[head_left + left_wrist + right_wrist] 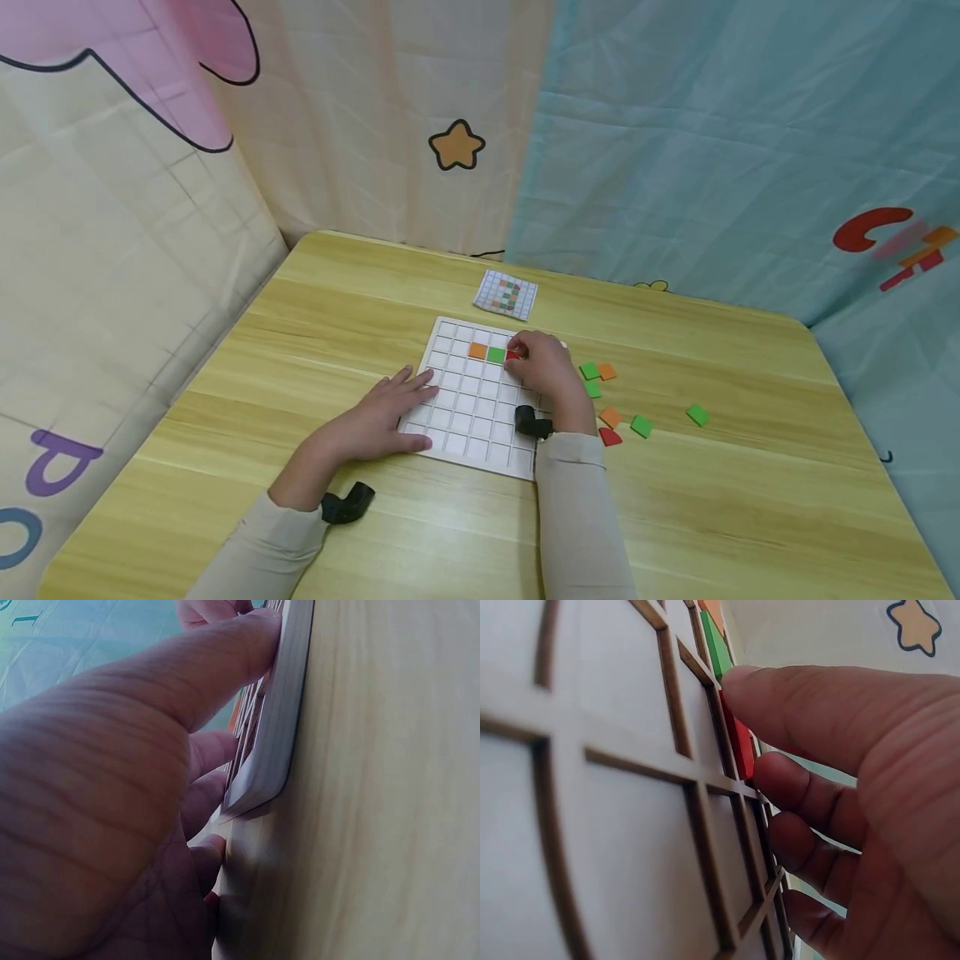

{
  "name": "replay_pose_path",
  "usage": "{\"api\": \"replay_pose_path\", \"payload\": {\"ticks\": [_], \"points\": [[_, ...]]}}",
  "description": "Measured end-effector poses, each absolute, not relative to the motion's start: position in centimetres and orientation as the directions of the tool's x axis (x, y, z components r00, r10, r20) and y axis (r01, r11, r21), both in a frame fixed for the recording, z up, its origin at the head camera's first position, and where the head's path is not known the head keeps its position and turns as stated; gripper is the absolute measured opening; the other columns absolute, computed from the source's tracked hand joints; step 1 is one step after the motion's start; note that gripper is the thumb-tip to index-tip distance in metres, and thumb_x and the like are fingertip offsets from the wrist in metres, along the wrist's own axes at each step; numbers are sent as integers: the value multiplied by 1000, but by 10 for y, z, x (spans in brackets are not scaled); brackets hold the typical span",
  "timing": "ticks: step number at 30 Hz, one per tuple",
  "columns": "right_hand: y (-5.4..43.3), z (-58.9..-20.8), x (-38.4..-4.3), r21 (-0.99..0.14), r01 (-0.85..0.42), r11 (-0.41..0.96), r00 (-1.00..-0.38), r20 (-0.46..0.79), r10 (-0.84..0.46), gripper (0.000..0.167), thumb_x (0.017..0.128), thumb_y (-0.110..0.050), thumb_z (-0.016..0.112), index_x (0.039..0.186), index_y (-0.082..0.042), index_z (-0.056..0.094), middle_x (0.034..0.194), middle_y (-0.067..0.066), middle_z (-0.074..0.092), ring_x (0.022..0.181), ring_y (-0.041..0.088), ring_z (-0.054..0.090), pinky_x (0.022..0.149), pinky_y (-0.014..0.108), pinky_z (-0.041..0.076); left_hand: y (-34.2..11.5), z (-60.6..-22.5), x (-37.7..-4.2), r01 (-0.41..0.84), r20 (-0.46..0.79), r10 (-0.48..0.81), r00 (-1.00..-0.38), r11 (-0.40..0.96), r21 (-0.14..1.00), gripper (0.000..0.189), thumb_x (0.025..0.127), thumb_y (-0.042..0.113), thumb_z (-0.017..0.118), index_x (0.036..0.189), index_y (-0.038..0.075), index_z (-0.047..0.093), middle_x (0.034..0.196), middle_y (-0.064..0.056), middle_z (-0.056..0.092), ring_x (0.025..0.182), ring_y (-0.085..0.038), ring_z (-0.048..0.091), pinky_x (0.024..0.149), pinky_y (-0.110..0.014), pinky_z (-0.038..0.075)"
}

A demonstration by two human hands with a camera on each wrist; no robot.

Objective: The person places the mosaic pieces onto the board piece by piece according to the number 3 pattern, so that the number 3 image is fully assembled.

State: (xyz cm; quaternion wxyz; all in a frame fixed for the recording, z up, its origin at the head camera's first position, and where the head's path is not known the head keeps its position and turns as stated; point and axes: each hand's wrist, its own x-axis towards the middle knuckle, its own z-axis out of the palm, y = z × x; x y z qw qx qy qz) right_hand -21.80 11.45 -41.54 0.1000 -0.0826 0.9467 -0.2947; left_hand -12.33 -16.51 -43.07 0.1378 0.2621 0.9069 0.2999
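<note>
A white grid board (468,398) lies on the table. An orange square tile (477,351) and a green square tile (496,356) sit side by side in one of its upper rows. Just right of them is a red tile (740,746), with the thumb and fingertips of my right hand (543,364) pinching it at its cell. Part of this red tile is covered by the fingers in the head view. My left hand (375,417) rests with spread fingers on the board's left edge, its thumb (251,641) on the near rim.
Behind the board lies a small pattern card (506,295) with a coloured grid. Loose tiles lie to the right: several green squares (642,427), orange squares (610,417) and a red rounded piece (610,437). Curtains surround the wooden table (712,500).
</note>
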Motion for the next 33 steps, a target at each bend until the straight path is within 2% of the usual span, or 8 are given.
{"api": "replay_pose_path", "payload": {"ticks": [6, 13, 24, 33], "points": [[109, -412, -219, -562, -183, 807, -962, -65, -264, 26, 92, -19, 71, 114, -8, 67, 104, 8, 60, 95, 26, 55, 86, 43, 46, -165, -431, -124, 386, -100, 552, -828, 690, 613, 77, 89, 39, 73, 152, 8, 41, 163, -7, 24, 150, -37, 7, 118, -59, 7], [92, -411, -216, -588, -255, 767, -936, -50, -349, 31, 93, -22, 71, 121, -9, 67, 131, 9, 57, 121, 30, 50, 103, 44, 42, -164, -431, -124, 389, -109, 553, -826, 699, 600, 78, 89, 41, 73, 152, 8, 40, 163, -7, 24, 151, -36, 6, 118, -58, 7], [80, -413, -212, -609, -289, 738, -910, -63, -409, 35, 94, -28, 70, 124, -13, 65, 137, 6, 54, 130, 27, 45, 109, 44, 37, -165, -430, -124, 398, -99, 559, -823, 692, 602, 78, 89, 42, 73, 152, 8, 40, 163, -7, 23, 150, -36, 6, 117, -59, 7], [76, -414, -211, -541, -315, 780, -895, -104, -434, 41, 97, -32, 65, 134, -14, 63, 146, 5, 49, 141, 27, 33, 115, 45, 29, -165, -429, -124, 396, -101, 559, -823, 692, 604, 78, 90, 41, 72, 152, 7, 40, 163, -8, 23, 150, -37, 6, 118, -59, 7]]}}
